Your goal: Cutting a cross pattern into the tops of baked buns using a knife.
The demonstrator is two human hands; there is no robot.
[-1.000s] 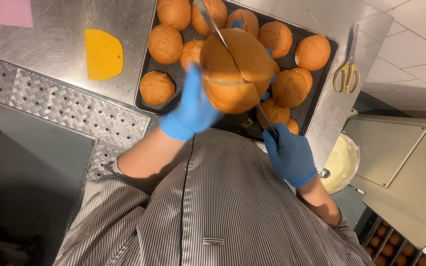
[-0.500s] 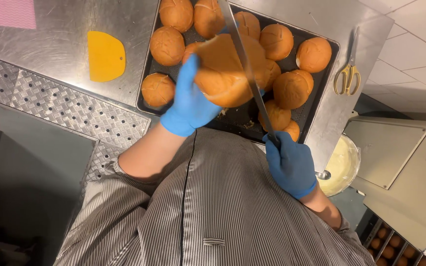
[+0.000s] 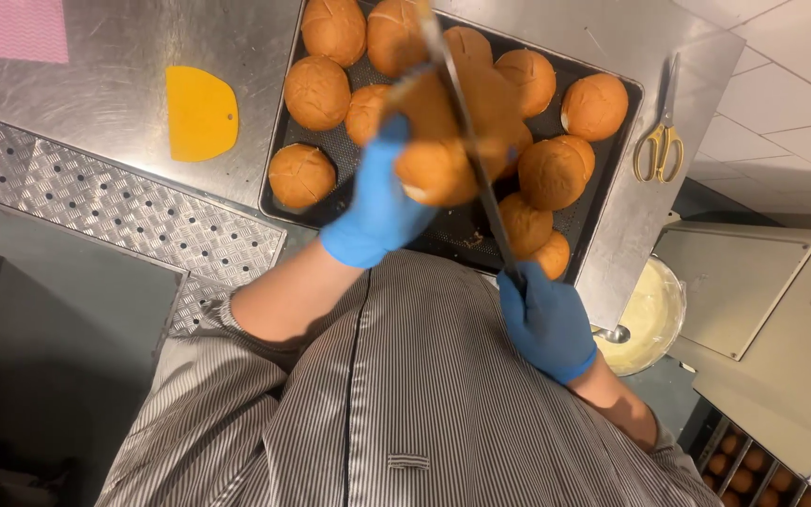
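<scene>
Steel surface (image 3: 124,38) carries a dark tray (image 3: 612,188). Above it, the left hand (image 3: 382,211) grips a bun (image 3: 443,141) at upper centre; the right hand (image 3: 546,319) is closed on a knife (image 3: 466,141), its blade running up the frame, seemingly through the bun (blurred).

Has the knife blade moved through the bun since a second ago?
Yes. The knife has slid forward over the tray, toward its far end, as the right hand pushes; the left hand grips the bun.

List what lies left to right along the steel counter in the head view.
Pink cloth → yellow scraper → dark baking tray of round buns → yellow-handled scissors.
</scene>
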